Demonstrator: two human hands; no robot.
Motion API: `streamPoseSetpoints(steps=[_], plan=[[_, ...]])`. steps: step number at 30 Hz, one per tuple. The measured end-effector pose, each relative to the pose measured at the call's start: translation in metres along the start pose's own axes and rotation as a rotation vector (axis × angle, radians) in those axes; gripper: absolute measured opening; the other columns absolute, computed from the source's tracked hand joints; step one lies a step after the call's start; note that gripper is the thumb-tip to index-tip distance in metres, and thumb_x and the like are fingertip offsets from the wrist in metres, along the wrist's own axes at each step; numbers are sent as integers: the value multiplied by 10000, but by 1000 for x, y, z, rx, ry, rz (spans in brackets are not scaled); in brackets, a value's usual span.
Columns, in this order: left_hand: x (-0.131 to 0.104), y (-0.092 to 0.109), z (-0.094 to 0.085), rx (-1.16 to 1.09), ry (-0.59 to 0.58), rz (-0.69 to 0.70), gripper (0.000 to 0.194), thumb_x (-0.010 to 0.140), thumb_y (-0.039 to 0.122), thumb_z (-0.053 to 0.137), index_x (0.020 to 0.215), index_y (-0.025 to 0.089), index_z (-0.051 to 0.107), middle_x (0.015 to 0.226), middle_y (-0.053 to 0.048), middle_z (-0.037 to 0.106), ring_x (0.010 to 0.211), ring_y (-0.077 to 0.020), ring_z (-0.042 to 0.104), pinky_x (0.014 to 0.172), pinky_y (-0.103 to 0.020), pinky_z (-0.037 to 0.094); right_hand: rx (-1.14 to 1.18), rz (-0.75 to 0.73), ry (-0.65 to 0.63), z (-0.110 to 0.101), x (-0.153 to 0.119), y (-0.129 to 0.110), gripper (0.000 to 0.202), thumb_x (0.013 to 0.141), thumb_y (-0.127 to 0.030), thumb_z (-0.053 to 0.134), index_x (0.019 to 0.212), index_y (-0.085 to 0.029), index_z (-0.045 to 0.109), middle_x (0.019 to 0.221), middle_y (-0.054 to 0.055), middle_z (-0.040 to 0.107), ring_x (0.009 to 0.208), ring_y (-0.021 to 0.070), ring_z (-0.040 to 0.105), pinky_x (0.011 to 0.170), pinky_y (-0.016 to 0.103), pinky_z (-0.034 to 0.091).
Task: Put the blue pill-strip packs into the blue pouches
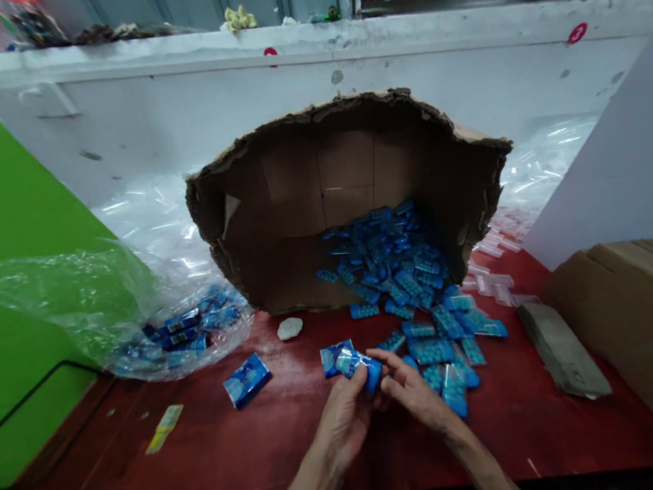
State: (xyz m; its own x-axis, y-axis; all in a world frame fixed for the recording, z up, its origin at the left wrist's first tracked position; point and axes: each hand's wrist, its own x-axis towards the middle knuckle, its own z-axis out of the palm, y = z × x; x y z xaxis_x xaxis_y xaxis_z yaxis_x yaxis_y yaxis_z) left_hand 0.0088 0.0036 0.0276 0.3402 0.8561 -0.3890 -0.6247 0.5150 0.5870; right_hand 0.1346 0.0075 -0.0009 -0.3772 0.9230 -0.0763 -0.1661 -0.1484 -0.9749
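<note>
- Both forearms rise from the bottom edge of the frame and meet just below centre, over the dark red table [220, 454].
- Left hand [344, 416] curls its fingers up around a small blue packet [359, 367], pinching its lower left edge.
- Right hand [411, 393] grips the same packet from the right, thumb and fingers closed on it; the two hands nearly touch.
- Just behind the held packet, to its left, another clear-wrapped blue packet [332, 357] lies on the table.
- Right of the hands, a heap of blue blister packs [432, 343] spills forward out of a torn cardboard box [298, 201] lying on its side at centre frame.
- Left of the hands, a single sealed blue packet [247, 380] lies alone, well apart from the heap.
- Further left, a clear plastic bag [103, 302] holds more filled blue packets.
- A small white lump [289, 328] sits near the box's front edge.
- At lower left lies a yellow label strip [164, 429].
- At right, a grey flat piece [562, 348] rests beside a closed brown carton [647, 318].
</note>
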Motion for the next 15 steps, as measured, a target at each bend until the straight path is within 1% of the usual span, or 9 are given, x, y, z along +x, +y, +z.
streamPoseSetpoints(steps=[2, 4, 5, 6, 7, 9, 11, 13, 15], plan=[[-6, 1, -7, 5, 75, 15, 197, 710, 306, 568, 741, 115, 603, 635, -34, 601, 541, -119, 541, 543, -248, 401, -81, 59, -23, 6, 3, 0, 488, 743, -359, 524, 1184, -233, 358, 735, -23, 523, 570, 102, 532, 500, 215, 421], [-17, 9, -21, -11, 202, 48, 194, 708, 297, 569, 788, 122, 592, 682, -50, 631, 603, -149, 585, 577, -266, 430, -227, 95, -35, 15, 11, -3, 407, 777, -338, 468, 1160, -224, 387, 699, -28, 518, 517, 94, 505, 466, 210, 400], [-24, 14, -30, -18, 285, 76, 187, 708, 287, 570, 801, 126, 585, 705, -56, 642, 635, -162, 601, 599, -277, 443, -333, 70, -27, 21, 17, -5, 356, 790, -330, 445, 1128, -219, 425, 693, -23, 522, 527, 100, 506, 488, 220, 407], [-32, 22, -40, -21, 378, 113, 173, 707, 276, 572, 797, 128, 579, 719, -60, 650, 656, -171, 611, 615, -286, 454, -457, 15, -11, 28, 24, -7, 310, 796, -315, 435, 1088, -214, 467, 718, -9, 537, 578, 115, 521, 543, 239, 421], [-41, 30, -52, -16, 475, 157, 154, 705, 263, 574, 782, 130, 572, 722, -62, 655, 663, -177, 618, 619, -290, 462, -587, -59, 3, 37, 33, -9, 271, 799, -291, 435, 1048, -212, 504, 768, 10, 554, 663, 135, 535, 622, 261, 426], [-56, 47, -76, 20, 644, 269, 109, 709, 228, 567, 761, 132, 562, 696, -53, 656, 628, -171, 624, 589, -281, 473, -826, -211, -1, 59, 54, -11, 231, 796, -226, 437, 1001, -216, 544, 914, 43, 562, 850, 169, 515, 767, 290, 391], [-68, 63, -99, 33, 763, 310, 61, 726, 189, 539, 743, 132, 553, 652, -44, 647, 580, -160, 621, 555, -270, 478, -984, -291, -91, 87, 78, -9, 262, 804, -169, 402, 1023, -235, 531, 994, 46, 543, 905, 172, 488, 786, 291, 382], [-75, 77, -119, -1, 808, 281, 56, 749, 155, 496, 730, 132, 544, 634, -46, 640, 564, -156, 621, 544, -267, 484, -1094, -374, -198, 116, 102, -5, 320, 803, -136, 379, 1079, -262, 482, 1118, 42, 485, 991, 182, 441, 815, 317, 366], [-78, 87, -135, -43, 813, 254, 84, 762, 131, 463, 723, 131, 538, 634, -48, 634, 564, -154, 622, 543, -263, 487, -1191, -412, -317, 141, 123, 2, 340, 808, -139, 364, 1115, -263, 443, 1179, 51, 439, 1065, 200, 387, 849, 358, 342]])
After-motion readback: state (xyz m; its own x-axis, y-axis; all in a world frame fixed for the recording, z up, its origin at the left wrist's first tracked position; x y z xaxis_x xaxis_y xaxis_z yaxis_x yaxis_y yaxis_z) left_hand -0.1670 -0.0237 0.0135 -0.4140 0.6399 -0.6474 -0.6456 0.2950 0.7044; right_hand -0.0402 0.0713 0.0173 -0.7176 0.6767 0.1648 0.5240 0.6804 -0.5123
